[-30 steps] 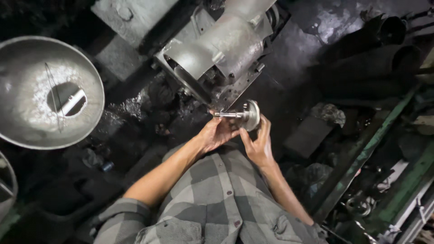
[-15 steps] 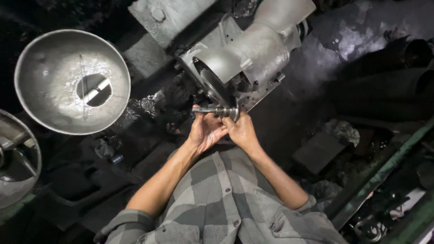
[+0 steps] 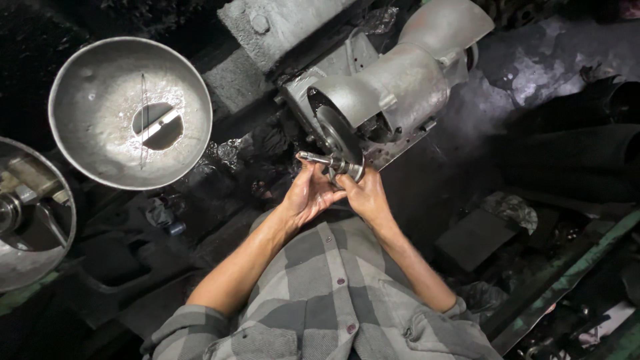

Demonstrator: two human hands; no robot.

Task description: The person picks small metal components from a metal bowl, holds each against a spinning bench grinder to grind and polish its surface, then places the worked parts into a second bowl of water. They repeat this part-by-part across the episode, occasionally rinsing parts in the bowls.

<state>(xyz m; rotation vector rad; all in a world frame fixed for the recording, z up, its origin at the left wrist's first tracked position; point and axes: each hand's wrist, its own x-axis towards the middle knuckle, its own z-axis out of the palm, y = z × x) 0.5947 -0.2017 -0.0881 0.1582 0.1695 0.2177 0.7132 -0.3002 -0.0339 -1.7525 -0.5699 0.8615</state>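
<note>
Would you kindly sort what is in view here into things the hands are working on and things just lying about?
In hand:
- metal shaft with disc, held by left hand and right hand
- grey machine, right beside the shaft

Lying about:
- metal bowl with slotted hole
- second bowl, at the left edge
- dark flat block

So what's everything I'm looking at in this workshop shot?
metal shaft part: one, grey steel, held in both hands in front of the machine
grinding machine: one, grey, top centre, disc facing the hands
large metal bowl: one, silver, holed bottom, upper left
second bowl: one, silver, partly cut off at the left edge
dark block: one, black, on the floor at the right
green rail: one, lower right
left hand: cupping the part
right hand: gripping its flanged end
</note>
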